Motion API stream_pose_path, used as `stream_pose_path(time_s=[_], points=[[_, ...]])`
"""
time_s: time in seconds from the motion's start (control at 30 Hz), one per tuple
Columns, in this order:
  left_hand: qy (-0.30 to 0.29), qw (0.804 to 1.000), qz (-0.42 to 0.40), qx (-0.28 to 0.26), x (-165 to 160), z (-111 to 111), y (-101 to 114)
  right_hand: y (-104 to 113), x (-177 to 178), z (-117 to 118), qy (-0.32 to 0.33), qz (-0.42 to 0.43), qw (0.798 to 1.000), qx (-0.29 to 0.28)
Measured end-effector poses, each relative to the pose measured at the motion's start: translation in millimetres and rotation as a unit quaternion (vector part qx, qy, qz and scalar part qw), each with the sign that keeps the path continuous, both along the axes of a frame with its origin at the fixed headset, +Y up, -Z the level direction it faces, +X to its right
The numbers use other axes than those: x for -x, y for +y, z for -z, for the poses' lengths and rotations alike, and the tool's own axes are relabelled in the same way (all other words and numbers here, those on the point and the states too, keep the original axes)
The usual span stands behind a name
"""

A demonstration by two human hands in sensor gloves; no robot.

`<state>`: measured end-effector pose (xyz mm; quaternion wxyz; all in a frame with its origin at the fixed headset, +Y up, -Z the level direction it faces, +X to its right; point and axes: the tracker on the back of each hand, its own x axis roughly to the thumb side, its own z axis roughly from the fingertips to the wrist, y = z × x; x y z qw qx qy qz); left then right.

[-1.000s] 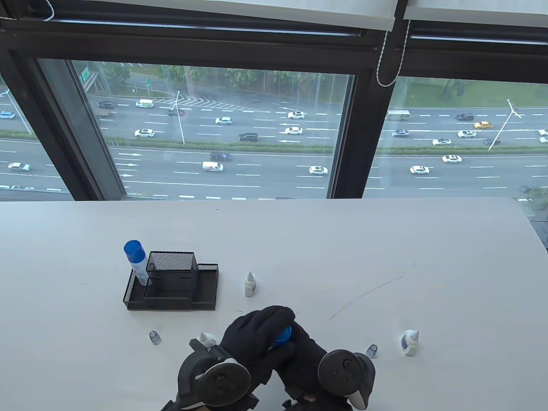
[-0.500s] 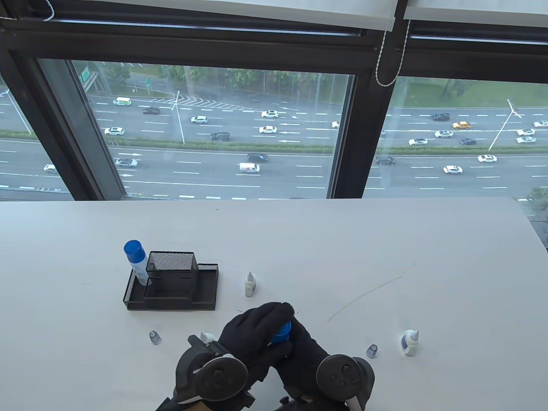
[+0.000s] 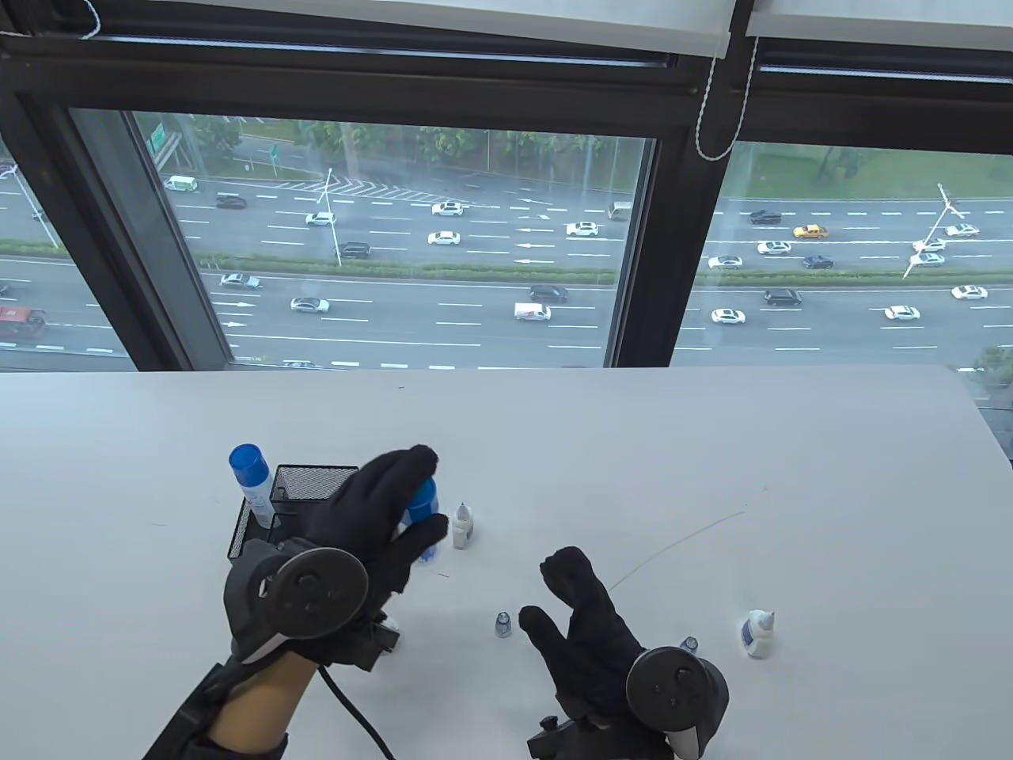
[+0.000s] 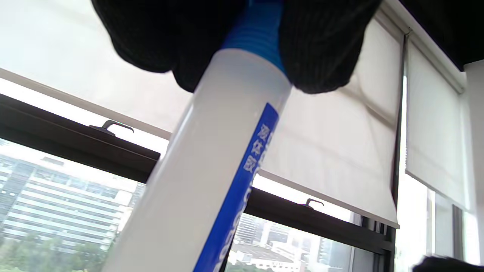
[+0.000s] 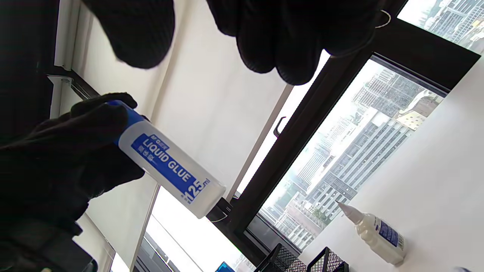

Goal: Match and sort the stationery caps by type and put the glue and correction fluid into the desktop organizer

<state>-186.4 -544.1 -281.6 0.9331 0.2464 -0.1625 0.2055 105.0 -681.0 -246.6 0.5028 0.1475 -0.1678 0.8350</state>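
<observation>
Left hand [image 3: 372,514] lifted glue bottle [image 4: 211,162] organizer-ward, cap uppermost.

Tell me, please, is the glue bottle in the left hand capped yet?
Capped: the left hand grips the liquid glue bottle by the ribbed blue cap that sits on its top.

Both hands wear black knit gloves with a fine ribbed weave. The left hand [image 3: 372,522] carries a dark grey round tracker [image 3: 305,586] on its back, disc-faced with small buttons, and a black cable [image 3: 356,712] trails from it toward the bottom of the frame. Bare forearm [image 3: 253,704] shows below. The right hand [image 3: 589,633] bears a matching tracker [image 3: 673,689] with a white tip at its lower end.
</observation>
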Motion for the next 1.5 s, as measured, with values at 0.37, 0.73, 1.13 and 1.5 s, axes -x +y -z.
stream_pose_path(time_s=[0.37,0.73,1.13,1.5], points=[[0.212,0.969,-0.046,0.116,106,44,-34,0,4,-1,0.033,-0.01,0.999,0.017],[0.316,0.929,-0.08,0.173,154,54,-75,-1,0,2,0.045,0.025,0.998,0.041],[0.315,0.927,-0.05,0.197,152,71,-116,-3,2,3,0.04,0.008,0.998,0.044],[0.311,0.923,-0.05,0.221,152,76,-142,-5,3,4,0.043,0.008,0.998,0.052]])
